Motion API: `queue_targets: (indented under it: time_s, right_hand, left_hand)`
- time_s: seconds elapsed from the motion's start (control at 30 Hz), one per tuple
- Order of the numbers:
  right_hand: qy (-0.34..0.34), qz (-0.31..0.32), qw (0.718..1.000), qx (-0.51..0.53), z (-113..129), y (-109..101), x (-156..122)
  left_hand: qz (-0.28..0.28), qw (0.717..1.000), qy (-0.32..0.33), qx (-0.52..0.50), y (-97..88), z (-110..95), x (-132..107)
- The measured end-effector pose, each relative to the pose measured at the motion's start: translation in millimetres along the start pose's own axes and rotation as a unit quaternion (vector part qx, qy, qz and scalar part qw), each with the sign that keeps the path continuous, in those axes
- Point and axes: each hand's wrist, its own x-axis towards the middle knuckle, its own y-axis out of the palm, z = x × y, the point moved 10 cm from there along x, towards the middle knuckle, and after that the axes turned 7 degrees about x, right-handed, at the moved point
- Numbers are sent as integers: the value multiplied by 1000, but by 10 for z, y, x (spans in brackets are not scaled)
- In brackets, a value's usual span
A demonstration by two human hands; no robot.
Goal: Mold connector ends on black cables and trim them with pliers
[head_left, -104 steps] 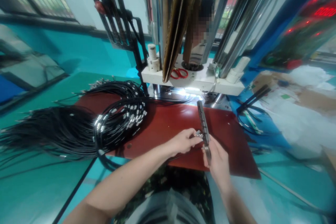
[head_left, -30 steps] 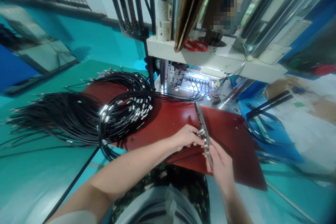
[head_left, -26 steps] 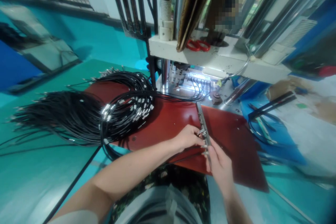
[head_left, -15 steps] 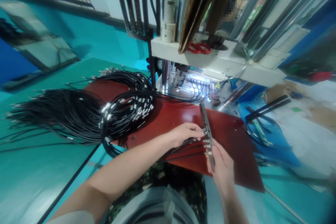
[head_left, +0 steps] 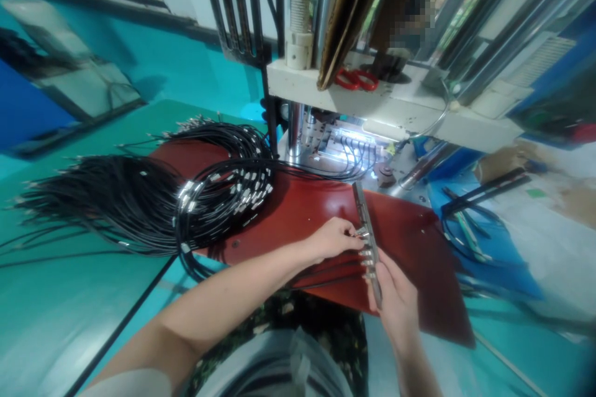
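My right hand [head_left: 395,288] is closed round the lower end of a narrow metal bar [head_left: 364,214], tilted above the red-brown board [head_left: 321,195]. Several small metal connectors [head_left: 367,262] sit along the bar's left side, with black cables running off to the left from them. My left hand [head_left: 336,239] pinches a cable connector [head_left: 361,232] against the bar, a little above the seated ones. Fingers partly hide that connector and its cable. To the left lies a big coil of black cables [head_left: 223,198] with shiny metal pieces on it.
A press machine with a white plate [head_left: 316,90] stands beyond the board; cables lead into its lit lower tooling [head_left: 347,146]. Red-handled scissors [head_left: 356,79] rest on the plate. A loose cable bundle [head_left: 102,198] lies on the green table [head_left: 51,298]. Tools lie on a blue sheet [head_left: 507,267] at right.
The view has shifted slightly. My left hand's fingers have curled a little at the bar, while the right hand keeps its hold on it.
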Motion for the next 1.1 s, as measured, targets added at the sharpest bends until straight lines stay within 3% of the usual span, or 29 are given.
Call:
queue_targets:
  time_s: [0.17, 0.37, 0.47, 0.57, 0.7, 0.87, 1.1]
  right_hand:
    - [-52, 26, 995, -83, 101, 81, -26]
    - [-6, -6, 1000, 25, 9, 21, -7]
    - [2, -18, 998, 62, -40, -18, -4]
    - [6, -23, 997, 72, -67, -33, -13]
    - [-2, -33, 998, 60, -6, -35, -33]
    - [1, -9, 1000, 25, 8, 3, -24]
    - [8, -6, 1000, 30, -75, -17, 4]
  left_hand:
    - [-2, 998, 14, -61, -46, 22, -21]
    - [36, 987, 38, -154, -54, -69, -41]
    - [29, 989, 27, -146, -94, -74, -5]
    - [-23, 995, -2, -95, -186, -5, 20]
    - [-43, 998, 18, -33, -181, -23, 21]
    - [-83, 995, 25, -49, -232, -70, 2]
    - [-51, 995, -20, -87, -201, -31, 31]
